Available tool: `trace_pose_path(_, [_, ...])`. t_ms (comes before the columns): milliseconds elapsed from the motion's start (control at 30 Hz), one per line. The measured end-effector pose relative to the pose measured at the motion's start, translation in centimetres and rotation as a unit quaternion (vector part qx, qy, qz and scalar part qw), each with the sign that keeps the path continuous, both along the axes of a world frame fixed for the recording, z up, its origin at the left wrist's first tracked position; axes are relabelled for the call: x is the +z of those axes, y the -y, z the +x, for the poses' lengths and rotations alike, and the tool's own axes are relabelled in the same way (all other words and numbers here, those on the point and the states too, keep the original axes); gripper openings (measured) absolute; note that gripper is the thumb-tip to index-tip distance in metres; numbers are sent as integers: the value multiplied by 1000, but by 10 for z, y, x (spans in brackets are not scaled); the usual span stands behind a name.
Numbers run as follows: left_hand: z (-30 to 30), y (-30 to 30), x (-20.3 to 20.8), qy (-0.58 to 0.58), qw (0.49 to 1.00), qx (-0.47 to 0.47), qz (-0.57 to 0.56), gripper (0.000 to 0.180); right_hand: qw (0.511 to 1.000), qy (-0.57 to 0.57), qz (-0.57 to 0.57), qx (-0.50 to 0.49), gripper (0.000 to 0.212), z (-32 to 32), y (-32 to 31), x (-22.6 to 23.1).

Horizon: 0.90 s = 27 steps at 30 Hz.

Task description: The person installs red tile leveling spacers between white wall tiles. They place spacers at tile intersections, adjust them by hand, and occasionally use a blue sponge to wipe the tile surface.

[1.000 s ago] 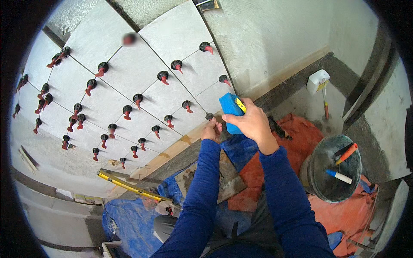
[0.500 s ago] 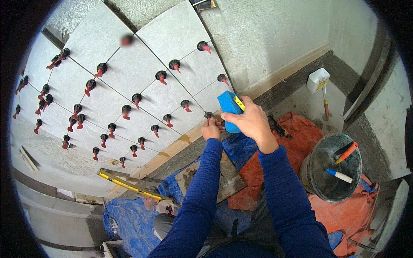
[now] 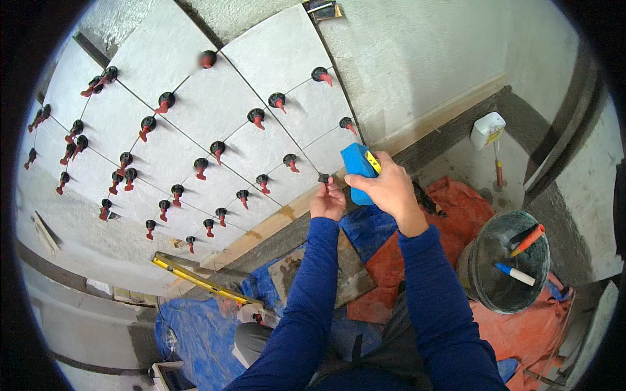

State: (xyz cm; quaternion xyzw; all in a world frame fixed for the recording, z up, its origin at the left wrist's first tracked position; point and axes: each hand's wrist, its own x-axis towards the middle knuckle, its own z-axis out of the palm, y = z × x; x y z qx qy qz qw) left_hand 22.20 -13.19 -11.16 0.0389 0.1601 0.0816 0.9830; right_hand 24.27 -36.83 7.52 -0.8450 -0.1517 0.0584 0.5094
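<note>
Light grey wall tiles [image 3: 228,98] carry several black-and-red tile levelling clips [image 3: 218,150] along their joints. Low at the right end of the tiling, my left hand [image 3: 328,201] pinches a levelling clip [image 3: 323,177] by the joint; its fingers cover the clip's lower part. Just right of it, my right hand [image 3: 389,195] grips a blue block [image 3: 358,171] with a yellow strip [image 3: 372,161] on it that looks like a small level. The block is held close to the tiles' lower right corner; whether it touches them I cannot tell.
A wooden batten [image 3: 430,117] runs under the tiles. A yellow spirit level [image 3: 202,279] leans at lower left. To the right stand a dark bucket [image 3: 466,260] with orange- and white-handled tools and a white jug [image 3: 487,130]. Blue [image 3: 195,329] and orange tarps [image 3: 450,202] cover the floor.
The view has shifted slightly, so the tiles sit a little farther right and lower. My left hand has turned, showing more of its palm side, still at the same clip. The right hand keeps the blue block.
</note>
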Motion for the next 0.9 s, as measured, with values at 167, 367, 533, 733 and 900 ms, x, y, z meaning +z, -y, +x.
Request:
trace_pose_path(167, [5, 1, -4, -71, 992, 33, 100, 26, 1000, -12, -4, 9, 83, 1, 2, 2])
trace_pose_path(367, [12, -6, 12, -126, 980, 36, 151, 20, 999, -26, -14, 15, 85, 0, 3, 8])
trace_pose_path(533, [15, 7, 26, -151, 967, 83, 187, 20, 1000, -20, -2, 13, 86, -2, 5, 8])
trace_pose_path(733, [13, 15, 42, -130, 958, 121, 226, 20, 1000, -4, 4, 5, 84, -1, 4, 4])
trace_pose_path(900, [9, 17, 57, -58, 974, 104, 190, 23, 1000, 22, 14, 9, 81, -1, 4, 0])
